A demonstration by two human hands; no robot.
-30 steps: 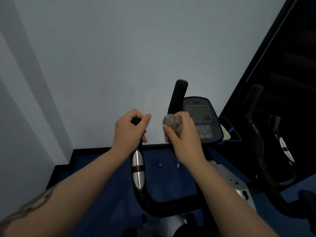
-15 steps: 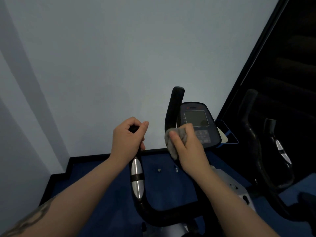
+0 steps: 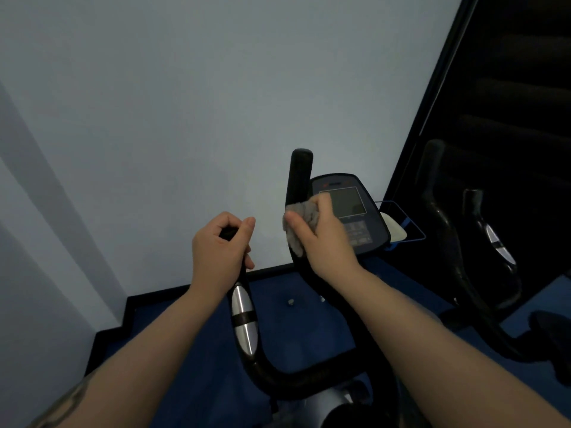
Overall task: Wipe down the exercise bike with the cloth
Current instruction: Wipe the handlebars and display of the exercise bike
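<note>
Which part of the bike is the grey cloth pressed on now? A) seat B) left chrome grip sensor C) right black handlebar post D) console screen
C: the right hand holds the crumpled grey cloth against the upright black right handlebar post, beside the console.

Both forearms reached forward; the left hand (image 3: 220, 250) gripped a handlebar (image 3: 244, 316), the right hand (image 3: 321, 239) clutched a cloth (image 3: 301, 217).

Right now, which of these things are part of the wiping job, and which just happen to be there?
Part of the job:
grey cloth in right hand
right handlebar
left handlebar, held by left hand
console

Just there:
second bike
blue floor
</note>
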